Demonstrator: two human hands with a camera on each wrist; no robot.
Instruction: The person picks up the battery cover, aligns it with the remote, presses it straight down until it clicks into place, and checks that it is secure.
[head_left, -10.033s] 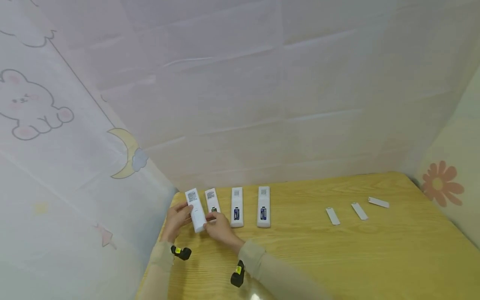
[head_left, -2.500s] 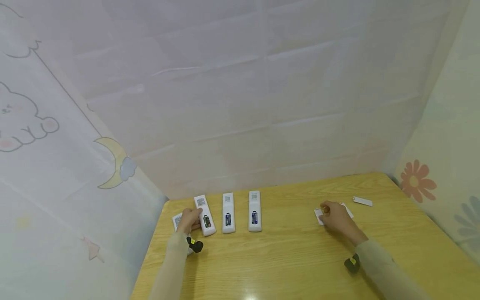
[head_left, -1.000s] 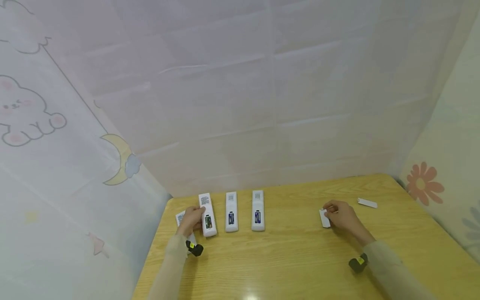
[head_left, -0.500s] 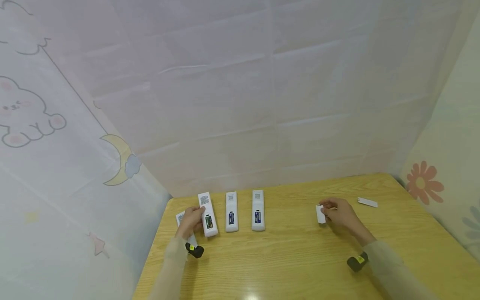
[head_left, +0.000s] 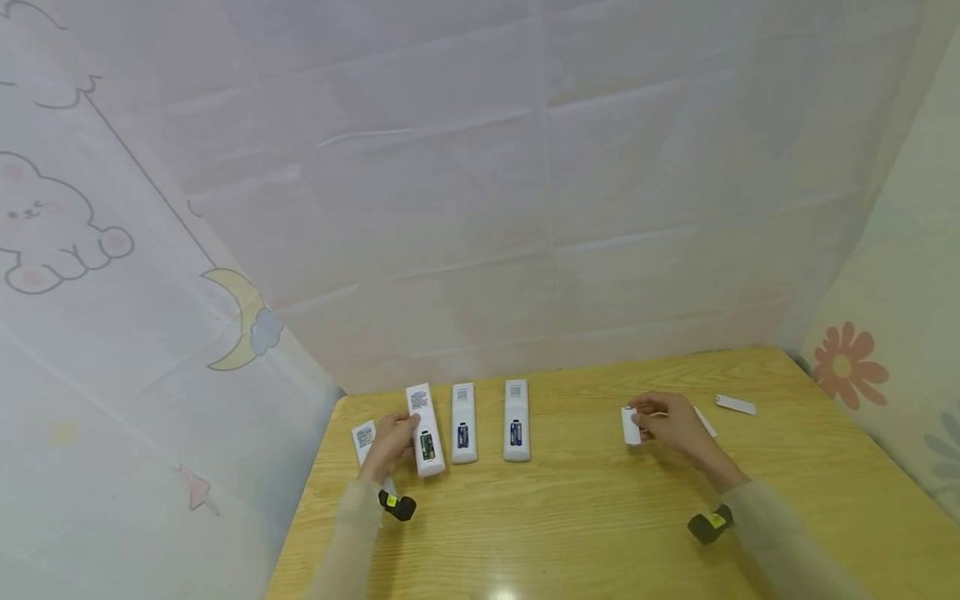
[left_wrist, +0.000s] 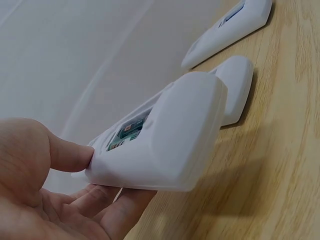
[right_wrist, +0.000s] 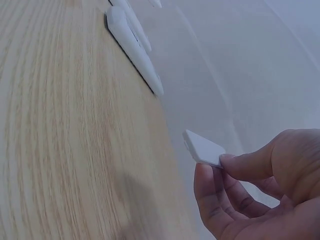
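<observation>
My left hand (head_left: pixel 392 445) grips a white remote control (head_left: pixel 421 412), back side up, thumb on one edge and fingers beneath. Its battery compartment is uncovered; dark green batteries show inside. In the left wrist view this remote (left_wrist: pixel 175 140) is raised, its shadow falling on the wood. On the right, my right hand (head_left: pixel 672 427) pinches a small white battery cover (head_left: pixel 631 427) between thumb and fingers. The cover (right_wrist: pixel 202 148) is seen edge-on above the table in the right wrist view. Partly hidden by my left hand and wrist lies another white remote (head_left: pixel 364 436).
Two more white remotes (head_left: pixel 464 400) (head_left: pixel 517 402) lie face down with open compartments and blue batteries. On the right rest two loose covers (head_left: pixel 736 405) (head_left: pixel 706 422), one partly behind my right hand. The wooden table (head_left: pixel 570 517) meets a cloth-covered wall (head_left: pixel 487 250).
Ten seconds ago both hands held the leftmost remote, now laid down. My left hand has since taken the second remote; my right hand took a battery cover, lifted it and moved it slightly left.
</observation>
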